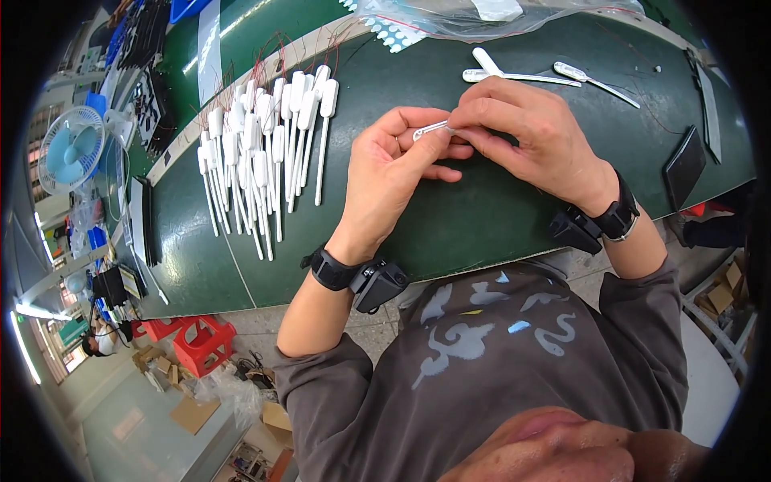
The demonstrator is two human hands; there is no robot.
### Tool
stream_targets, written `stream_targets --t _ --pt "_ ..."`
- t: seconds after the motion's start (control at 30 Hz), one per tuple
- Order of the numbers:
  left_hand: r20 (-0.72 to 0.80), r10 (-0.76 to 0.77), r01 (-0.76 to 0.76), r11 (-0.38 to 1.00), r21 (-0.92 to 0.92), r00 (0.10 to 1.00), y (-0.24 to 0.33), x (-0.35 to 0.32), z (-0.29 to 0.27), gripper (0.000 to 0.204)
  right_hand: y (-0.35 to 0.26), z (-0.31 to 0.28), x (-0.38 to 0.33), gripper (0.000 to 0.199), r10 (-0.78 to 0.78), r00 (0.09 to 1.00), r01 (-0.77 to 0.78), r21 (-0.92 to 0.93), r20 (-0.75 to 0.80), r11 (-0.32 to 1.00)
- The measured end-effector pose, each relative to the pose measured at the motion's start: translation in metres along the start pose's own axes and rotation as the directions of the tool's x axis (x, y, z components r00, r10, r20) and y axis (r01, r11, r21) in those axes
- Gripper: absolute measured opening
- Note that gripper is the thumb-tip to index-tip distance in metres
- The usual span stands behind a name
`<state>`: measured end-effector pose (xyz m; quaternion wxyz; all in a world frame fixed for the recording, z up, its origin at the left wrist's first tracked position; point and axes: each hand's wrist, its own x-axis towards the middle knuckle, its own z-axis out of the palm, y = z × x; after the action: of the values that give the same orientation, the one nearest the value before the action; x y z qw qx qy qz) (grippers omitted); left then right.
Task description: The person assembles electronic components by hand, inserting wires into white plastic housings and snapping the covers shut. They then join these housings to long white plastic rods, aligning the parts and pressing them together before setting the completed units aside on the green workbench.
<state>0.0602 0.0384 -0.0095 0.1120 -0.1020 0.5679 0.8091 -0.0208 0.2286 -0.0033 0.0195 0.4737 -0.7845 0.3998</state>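
Note:
My left hand (389, 161) is closed round a small white plastic casing piece (430, 129) with a slotted, rounded end, pinched between thumb and fingers. My right hand (534, 132) meets it at the other end, its thumb and fingertips pressed together on the piece; whether they also hold something finer is hidden. Left of my hands lies a dense group of white sticks (277, 149) with thick oval heads, thin red wires (277, 60) trailing from their far ends. Beyond my right hand rest a slim white casing (534, 79), a short white piece (486, 62) and an open-looking white casing (594, 83).
The green tabletop (313, 249) curves around in front of me. Clear plastic bags (498, 20) lie along its far side. A black flat object (684, 169) sits at the right edge. A blue fan (71, 150) and red stools (202, 344) stand off to the left.

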Motion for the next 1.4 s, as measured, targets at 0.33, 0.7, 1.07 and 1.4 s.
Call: stream_targets --t 0.33,0.7,1.07,1.4 --pt "-0.003 0.020 -0.020 1.000 0.024 1.000 -0.0032 0.0016 0.0005 0.023 -0.0002 0.0005 -0.0008 0.017 0.017 1.000 -0.017 0.015 0.000 1.000" --pt "0.002 -0.025 0.025 1.000 0.005 1.000 -0.0052 0.0016 0.0020 0.024 -0.0018 -0.0032 -0.0039 0.017 0.219 0.972 -0.230 0.180 0.081 0.956" --pt "-0.014 0.005 -0.004 0.999 0.032 1.000 -0.0066 0.0019 0.0055 0.022 -0.0062 -0.0065 -0.0024 0.015 0.287 0.949 -0.308 0.185 0.132 0.933" --pt "-0.006 0.031 -0.030 0.998 0.052 1.000 -0.0086 0.0013 0.0054 0.018 -0.0080 -0.0064 -0.0027 0.017 0.275 0.953 -0.295 0.184 0.124 0.938"
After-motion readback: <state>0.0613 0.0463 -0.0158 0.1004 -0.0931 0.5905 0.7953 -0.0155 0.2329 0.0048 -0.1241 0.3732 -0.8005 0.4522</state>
